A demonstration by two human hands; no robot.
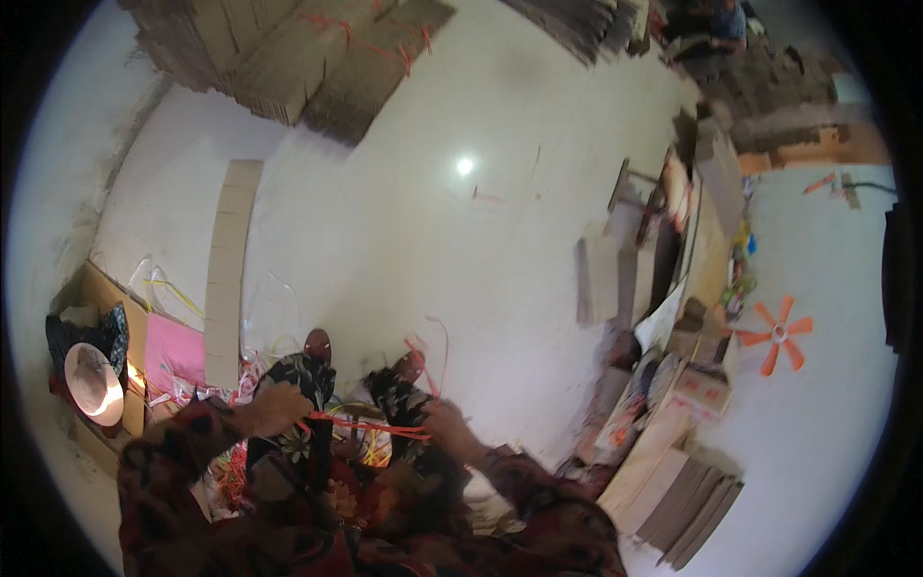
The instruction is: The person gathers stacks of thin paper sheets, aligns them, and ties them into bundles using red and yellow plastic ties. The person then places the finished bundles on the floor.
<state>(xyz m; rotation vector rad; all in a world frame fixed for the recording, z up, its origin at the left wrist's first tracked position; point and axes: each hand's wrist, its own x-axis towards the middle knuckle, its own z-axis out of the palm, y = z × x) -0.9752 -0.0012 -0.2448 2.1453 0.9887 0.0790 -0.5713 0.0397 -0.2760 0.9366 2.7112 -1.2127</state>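
Observation:
A red plastic string (373,425) is stretched between my hands, above my lap. My left hand (279,409) is closed round its left end. My right hand (450,430) grips the other end, and a thin loose loop of red string (445,351) curls up beyond it. Below the taut string, more yellow and red strands show between my legs, partly hidden by my patterned clothing. My fingers are small and somewhat blurred in the picture.
A long slotted cardboard strip (229,279) lies on the pale floor at left, near a pink sheet (176,351) and a round pale lid-like object (94,383). Cardboard stacks (279,72) stand at the far left. A cluttered bench (654,481) and an orange fan (777,335) are at right.

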